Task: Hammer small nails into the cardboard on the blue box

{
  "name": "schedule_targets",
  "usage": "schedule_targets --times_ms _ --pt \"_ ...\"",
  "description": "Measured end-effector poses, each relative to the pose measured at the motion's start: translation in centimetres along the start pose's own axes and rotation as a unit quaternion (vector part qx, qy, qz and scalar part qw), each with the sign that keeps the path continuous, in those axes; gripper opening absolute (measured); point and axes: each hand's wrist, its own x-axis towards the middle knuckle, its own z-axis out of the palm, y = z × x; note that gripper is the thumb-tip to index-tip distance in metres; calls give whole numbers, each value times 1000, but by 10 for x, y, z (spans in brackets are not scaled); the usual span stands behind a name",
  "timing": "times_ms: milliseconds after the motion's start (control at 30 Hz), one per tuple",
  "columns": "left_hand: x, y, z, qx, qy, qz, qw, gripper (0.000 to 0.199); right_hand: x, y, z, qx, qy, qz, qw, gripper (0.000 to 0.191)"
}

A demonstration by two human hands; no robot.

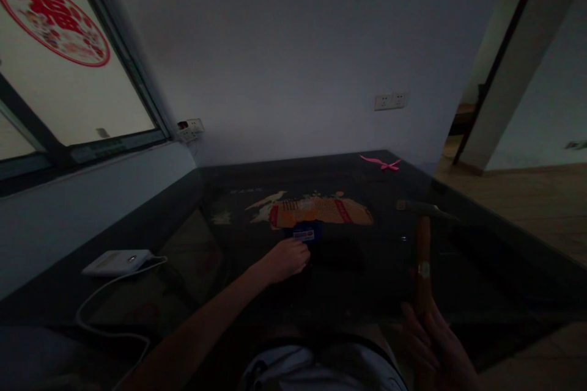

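My right hand (424, 336) is wrapped round the wooden handle of a hammer (424, 250), which stands upright over the right side of the table with its metal head at the top. Near the table's middle, my left hand (288, 258) is closed, fingers curled down, at the near edge of a small dark blue packet or box (307, 231) with a pale label. Whether the fingers grip the blue thing or something small beside it is hidden. Just behind lies a flat orange-brown piece (321, 211) with red bands and printed writing.
A white power bank (118, 261) with a white cable lies on the left of the dark glossy table (257, 177). A pink ribbon (383, 163) rests at the far right corner. A small shiny object (403, 238) lies left of the hammer handle. Wall and window border the table.
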Motion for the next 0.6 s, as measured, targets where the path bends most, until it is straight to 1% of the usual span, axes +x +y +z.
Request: schedule_targets --times_ms 100,167,267,333,400,467,533,600 --pt "0 7 -5 -35 10 -11 999 7 -1 0 1 -19 -3 9 1000 42" --pt "-3 11 -13 -74 24 -20 997 12 -2 1 4 -31 4 12 999 41" --pt "-9 15 -34 -143 70 -17 987 20 -3 2 9 -39 10 17 999 43" --pt "-12 12 -51 -181 115 -14 977 19 -2 4 12 -48 9 25 999 45" --pt "-12 2 -66 -207 172 -32 963 16 -1 5 15 -57 14 30 998 46" --pt "-5 -15 -75 -227 241 -81 940 14 0 7 18 -57 21 26 998 46" --pt "6 -36 -76 -264 308 -142 903 14 1 10 21 -54 26 29 998 44" --pt "22 -59 -69 -319 351 -193 859 12 2 13 23 -58 34 35 997 44"
